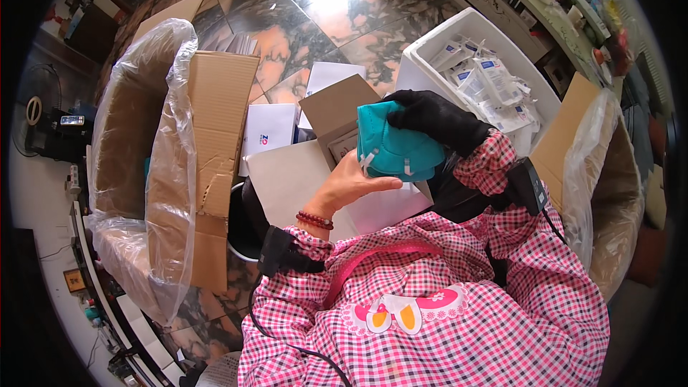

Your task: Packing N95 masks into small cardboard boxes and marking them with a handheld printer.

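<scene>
A small stack of teal face masks [398,149] with pale straps is held up in front of me. My left hand [340,188], bare and with a red bead bracelet at the wrist, grips the stack's lower left side, its thumb along the bottom edge. In a black glove, my right hand [436,118] is closed on the upper right side. Fingertips behind the masks are hidden. Just beneath them sits an opened carton [290,180] with white outer flaps and a brown flap raised; its contents are mostly hidden.
A plastic-lined cardboard box [222,111] stands at left, another plastic-lined box [559,129] at right. A white bin [423,64] holds many small sealed packets [494,79]. White boxes [271,129] lie beyond the carton. A dark round bin [244,233] sits at lower left.
</scene>
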{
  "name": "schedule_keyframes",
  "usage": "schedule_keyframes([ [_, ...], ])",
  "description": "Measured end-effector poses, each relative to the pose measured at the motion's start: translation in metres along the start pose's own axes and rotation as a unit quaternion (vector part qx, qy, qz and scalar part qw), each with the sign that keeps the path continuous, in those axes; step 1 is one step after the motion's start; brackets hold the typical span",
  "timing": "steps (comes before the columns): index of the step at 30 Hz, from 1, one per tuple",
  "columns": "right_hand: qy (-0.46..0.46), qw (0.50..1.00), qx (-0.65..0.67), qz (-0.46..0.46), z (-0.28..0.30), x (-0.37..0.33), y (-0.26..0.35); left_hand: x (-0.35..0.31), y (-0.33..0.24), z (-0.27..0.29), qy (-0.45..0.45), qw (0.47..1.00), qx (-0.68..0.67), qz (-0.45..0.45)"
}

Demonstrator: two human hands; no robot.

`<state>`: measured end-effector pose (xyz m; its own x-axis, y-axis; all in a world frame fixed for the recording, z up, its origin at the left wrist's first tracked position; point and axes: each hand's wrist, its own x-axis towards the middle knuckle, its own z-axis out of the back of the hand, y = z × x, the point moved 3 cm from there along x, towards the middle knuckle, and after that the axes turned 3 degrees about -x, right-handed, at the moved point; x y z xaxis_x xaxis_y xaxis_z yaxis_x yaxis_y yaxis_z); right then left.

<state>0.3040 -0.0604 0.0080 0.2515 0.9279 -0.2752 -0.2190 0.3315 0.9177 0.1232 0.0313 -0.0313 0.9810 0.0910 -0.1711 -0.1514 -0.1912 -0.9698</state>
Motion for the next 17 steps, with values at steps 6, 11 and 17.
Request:
schedule_keyframes([
  [6,-0.012,0.998,-0.044,-0.032,-0.007,0.004,0.012,0.004,0.0,0.005,-0.038,0.995,0.04,-0.085],
  [11,-0.001,0.997,-0.041,-0.062,-0.002,-0.001,0.009,0.005,-0.001,-0.001,-0.109,0.986,-0.103,-0.068],
  [17,-0.117,0.988,0.084,0.052,0.046,-0.006,0.017,0.006,0.022,0.021,-0.115,0.988,0.099,-0.014],
])
